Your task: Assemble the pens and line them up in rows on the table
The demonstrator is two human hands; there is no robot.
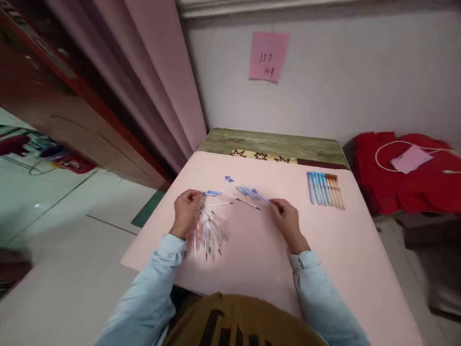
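My left hand (pixel 186 211) is closed, pinching a small blue pen part (pixel 212 193) at its left end. A white, dark-tipped pen refill (pixel 247 203) stretches right from that part; I cannot tell whether the two are joined. My right hand (pixel 287 222) is closed with its fingertips on the near end of a pale blue pen barrel (pixel 260 197). Other blue pen pieces (pixel 245 191) lie against that barrel. Below my left hand spreads a pile of loose refills (pixel 207 233), white and reddish. Small blue pen toppers (pixel 229 179) rest farther back.
A row of pens (pixel 325 190), blue and brown-topped, lies at the right on the pink tabletop (pixel 345 264). The back edge has a green wood-patterned strip (pixel 281 139). Beyond the right edge is a red cloth-like thing (pixel 414 182) with a cord; a pink curtain (pixel 158 72) hangs left.
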